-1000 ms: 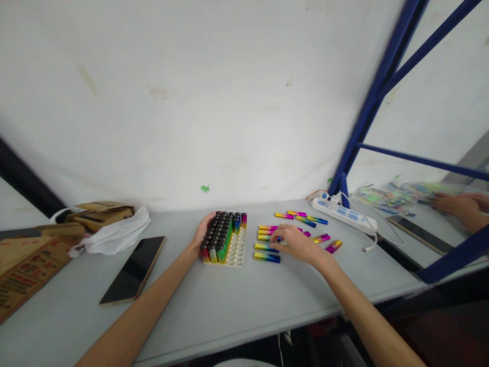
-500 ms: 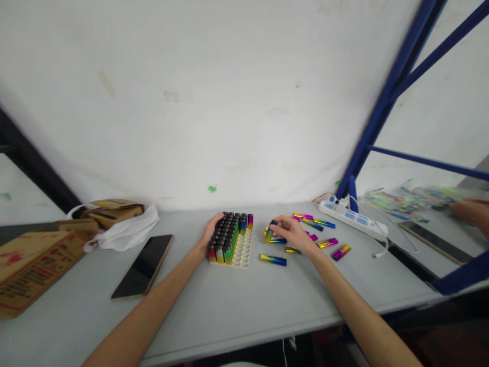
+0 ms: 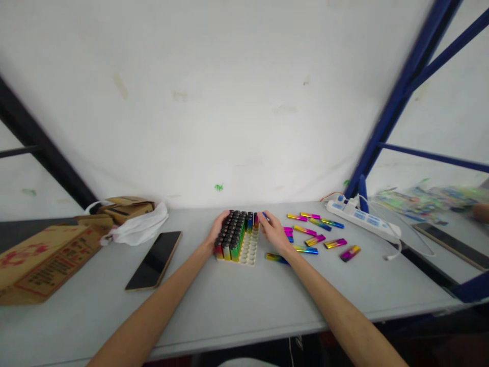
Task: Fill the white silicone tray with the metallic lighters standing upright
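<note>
A white tray (image 3: 250, 250) with round holes stands in the middle of the table. Shiny rainbow-coloured pieces that look like lighters (image 3: 234, 229), black tops up, fill its left and back parts. My left hand (image 3: 218, 232) is curled along the tray's left side against the outer row, fingertips partly hidden. At the back right corner, my right hand (image 3: 272, 232) pinches a blue-ended lighter (image 3: 265, 215), mostly covered by the fingers, beside the standing ones. Several loose lighters (image 3: 315, 239) in yellow, magenta and blue lie right of that hand.
Left of the tray lie a dark phone (image 3: 155, 260), a white plastic bag (image 3: 139, 227) and cardboard boxes (image 3: 49, 260). A white power strip (image 3: 362, 220) with cables lies at right, near a blue metal frame (image 3: 376, 135). Another person's hand (image 3: 480, 213) shows at the far right.
My right hand has carried a lighter leftward from the loose ones to the tray's back right corner. My left hand stays at the tray. The whole view has shifted slightly.
</note>
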A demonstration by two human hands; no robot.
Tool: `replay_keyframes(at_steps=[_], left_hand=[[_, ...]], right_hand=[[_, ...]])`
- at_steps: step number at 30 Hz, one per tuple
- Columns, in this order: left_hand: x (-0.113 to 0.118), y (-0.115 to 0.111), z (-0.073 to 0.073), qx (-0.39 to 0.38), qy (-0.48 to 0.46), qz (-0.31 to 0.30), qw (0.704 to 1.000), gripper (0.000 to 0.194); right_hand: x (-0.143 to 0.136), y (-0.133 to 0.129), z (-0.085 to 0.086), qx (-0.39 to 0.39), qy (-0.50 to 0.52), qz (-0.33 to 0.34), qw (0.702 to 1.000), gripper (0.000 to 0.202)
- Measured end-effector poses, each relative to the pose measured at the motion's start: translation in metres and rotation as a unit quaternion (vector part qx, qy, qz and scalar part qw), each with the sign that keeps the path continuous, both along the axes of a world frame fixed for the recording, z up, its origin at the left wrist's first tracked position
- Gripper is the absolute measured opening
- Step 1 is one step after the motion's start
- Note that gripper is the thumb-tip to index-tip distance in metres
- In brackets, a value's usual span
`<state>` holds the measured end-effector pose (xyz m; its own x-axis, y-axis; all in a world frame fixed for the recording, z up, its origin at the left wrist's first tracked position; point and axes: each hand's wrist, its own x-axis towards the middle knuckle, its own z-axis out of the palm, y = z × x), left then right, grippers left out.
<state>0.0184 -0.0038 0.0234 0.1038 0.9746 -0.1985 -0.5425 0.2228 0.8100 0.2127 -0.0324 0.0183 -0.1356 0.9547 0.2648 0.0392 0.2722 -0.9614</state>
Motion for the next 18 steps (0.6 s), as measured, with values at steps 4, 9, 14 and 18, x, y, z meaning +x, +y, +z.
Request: replay_keyframes(at_steps=[4,9,14,18], left_hand=[[0.0,-0.001,0.002,-0.003,0.004,0.005,1.0,0.014],[-0.003,0.0,-0.002,-0.008,0.007,-0.003,1.0,0.013],[-0.002,0.001,-0.002,-0.006,0.005,0.004,1.0,0.012],[-0.002,0.003,-0.002,-0.006,0.012,0.007,1.0,0.015]], right_hand=[[-0.002,0.0,-0.01,0.062,-0.043,-0.05,0.996,0.039],[-0.001,0.001,-0.022,0.133,-0.1,-0.071,0.983,0.043],[0.003,0.004,-0.03,0.168,-0.117,-0.075,0.976,0.046],[0.006,0.006,-0.03,0.173,-0.116,-0.051,0.977,0.045]])
